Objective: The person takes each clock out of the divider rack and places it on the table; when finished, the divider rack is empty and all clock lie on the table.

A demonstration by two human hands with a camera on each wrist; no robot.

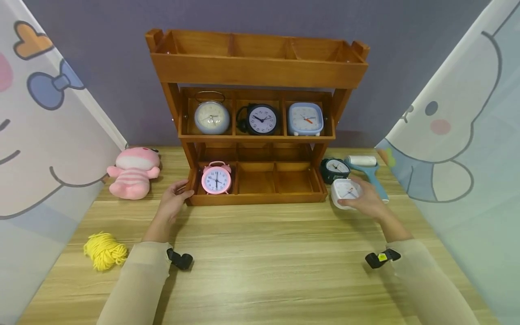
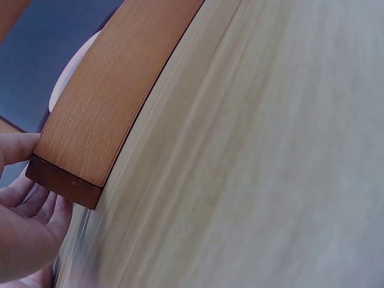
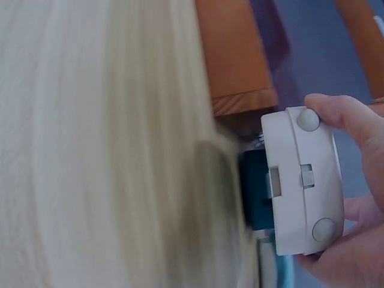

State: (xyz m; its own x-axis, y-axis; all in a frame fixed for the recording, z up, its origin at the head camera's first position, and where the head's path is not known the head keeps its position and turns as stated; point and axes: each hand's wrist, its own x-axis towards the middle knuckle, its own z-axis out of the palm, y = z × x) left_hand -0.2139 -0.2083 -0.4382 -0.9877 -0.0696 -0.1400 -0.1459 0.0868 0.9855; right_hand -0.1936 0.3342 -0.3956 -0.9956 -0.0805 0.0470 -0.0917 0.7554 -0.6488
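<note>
My left hand (image 1: 172,202) grips the left front corner of a brown three-tier wooden shelf (image 1: 260,198). In the left wrist view its thumb lies at the front board's edge, with the fingers curled by the board's end. My right hand (image 1: 369,201) holds a white square alarm clock (image 1: 344,189) just right of the shelf's bottom tier. The right wrist view shows that clock's underside, with two round feet, raised over the table between thumb and fingers. Close behind it stands a dark alarm clock (image 1: 336,166). A pink alarm clock (image 1: 216,179) occupies the bottom tier's left compartment.
The middle tier bears a grey-blue clock (image 1: 211,118), a black clock (image 1: 262,119) and a light-blue clock (image 1: 305,119). A blue lint roller (image 1: 371,174) lies at the right. On the left are a pink plush toy (image 1: 134,174) and yellow cord (image 1: 104,252).
</note>
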